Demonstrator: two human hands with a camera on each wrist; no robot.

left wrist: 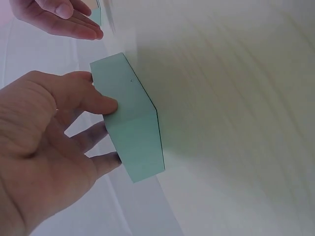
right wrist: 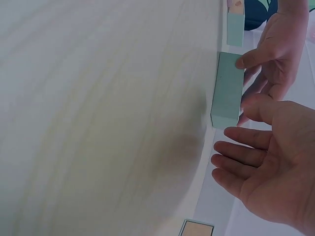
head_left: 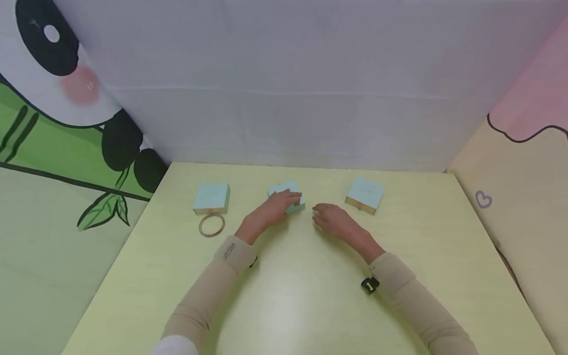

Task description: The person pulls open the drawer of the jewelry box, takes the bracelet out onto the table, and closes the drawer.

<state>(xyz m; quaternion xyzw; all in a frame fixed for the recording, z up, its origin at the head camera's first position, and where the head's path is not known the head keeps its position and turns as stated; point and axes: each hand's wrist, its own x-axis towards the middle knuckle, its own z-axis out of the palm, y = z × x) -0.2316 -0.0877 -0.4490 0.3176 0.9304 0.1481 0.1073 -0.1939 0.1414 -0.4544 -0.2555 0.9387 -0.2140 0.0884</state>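
A small light-blue box (head_left: 295, 208) lies in the middle of the row toward the far edge of the table. My left hand (head_left: 275, 207) holds it, the thumb on its near side and the fingers over its top, as the left wrist view shows on the box (left wrist: 130, 118). Just right of that box hovers my right hand (head_left: 335, 222), fingers relaxed and holding nothing. In the right wrist view its fingertips (right wrist: 219, 160) are close beside the box (right wrist: 228, 88); whether the thumb touches it I cannot tell.
A similar light-blue box (head_left: 211, 197) lies to the left, with a thin brownish ring (head_left: 200, 226) just in front of it. Another light-blue box (head_left: 365, 194) sits turned at the right. A pale cloth wall (head_left: 310, 128) stands behind the yellow table (head_left: 284, 296).
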